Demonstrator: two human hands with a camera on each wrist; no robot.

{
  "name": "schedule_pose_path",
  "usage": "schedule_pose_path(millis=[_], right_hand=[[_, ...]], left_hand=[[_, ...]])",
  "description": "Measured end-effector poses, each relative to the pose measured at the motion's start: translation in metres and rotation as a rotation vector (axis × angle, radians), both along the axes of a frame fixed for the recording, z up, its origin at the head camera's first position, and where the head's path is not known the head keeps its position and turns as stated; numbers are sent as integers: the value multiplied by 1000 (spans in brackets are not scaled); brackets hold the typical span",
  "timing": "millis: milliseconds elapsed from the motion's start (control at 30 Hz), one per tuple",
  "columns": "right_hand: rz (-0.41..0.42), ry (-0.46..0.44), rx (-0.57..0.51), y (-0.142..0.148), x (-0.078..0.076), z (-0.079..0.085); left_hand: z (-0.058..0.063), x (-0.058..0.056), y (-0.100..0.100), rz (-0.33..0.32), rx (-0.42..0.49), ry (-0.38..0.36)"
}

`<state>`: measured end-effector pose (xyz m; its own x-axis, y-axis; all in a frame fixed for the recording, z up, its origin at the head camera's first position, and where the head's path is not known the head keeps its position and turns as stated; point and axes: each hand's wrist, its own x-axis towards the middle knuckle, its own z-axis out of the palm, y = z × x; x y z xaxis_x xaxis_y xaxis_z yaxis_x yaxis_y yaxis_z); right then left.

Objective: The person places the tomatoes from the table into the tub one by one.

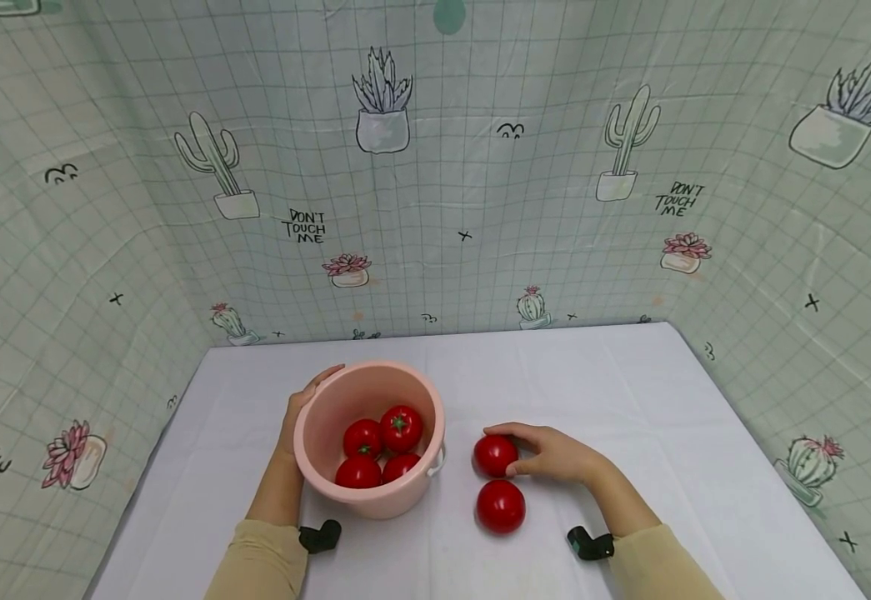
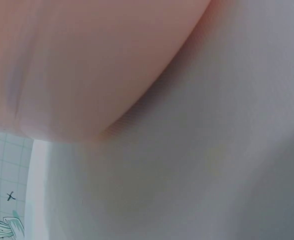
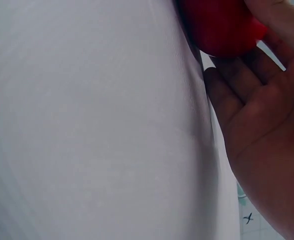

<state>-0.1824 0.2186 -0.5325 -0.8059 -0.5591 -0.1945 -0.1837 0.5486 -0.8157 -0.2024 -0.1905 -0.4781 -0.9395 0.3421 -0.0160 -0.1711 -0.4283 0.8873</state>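
A pink bucket (image 1: 375, 504) stands left of the middle of the table, with several red tomatoes (image 1: 401, 428) inside. Against its outer left wall rests my left hand (image 1: 302, 408), the fingers lying along the side just below the rim; the thumb is hidden. The left wrist view is mostly filled by the bucket's wall (image 2: 87, 65). To the right of the bucket, my right hand (image 1: 555, 454) holds a tomato (image 1: 495, 456) between thumb and fingers. In the right wrist view this tomato (image 3: 219, 25) sits at the fingertips. Another tomato (image 1: 501, 507) lies just in front of it.
A white cloth (image 1: 585, 375) covers the table. Patterned fabric (image 1: 435, 183) with cactus drawings hangs behind and along both sides. The bucket's white handle joint (image 1: 437, 462) faces the tomatoes outside. A black device (image 1: 591, 544) is worn at the right wrist, another (image 1: 320, 537) at the left.
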Motion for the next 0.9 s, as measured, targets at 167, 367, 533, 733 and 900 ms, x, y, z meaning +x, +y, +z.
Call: schedule_pose_path(millis=[167,367,533,733,900], right_hand=[[-6,8,10,0,-1,1],[-9,6,30,0,-2,2],[14,31,34,1,-5,4],[22,52,61,2,-7,7],[24,74,84,1,-10,12]], left_hand=[[0,0,0,11,1,-1],[1,0,1,23,-17,-16],[0,-1,1,17,-5,-16],[-1,-2,0,4,14,-9],[-2,-2,-1,-17,43,23]])
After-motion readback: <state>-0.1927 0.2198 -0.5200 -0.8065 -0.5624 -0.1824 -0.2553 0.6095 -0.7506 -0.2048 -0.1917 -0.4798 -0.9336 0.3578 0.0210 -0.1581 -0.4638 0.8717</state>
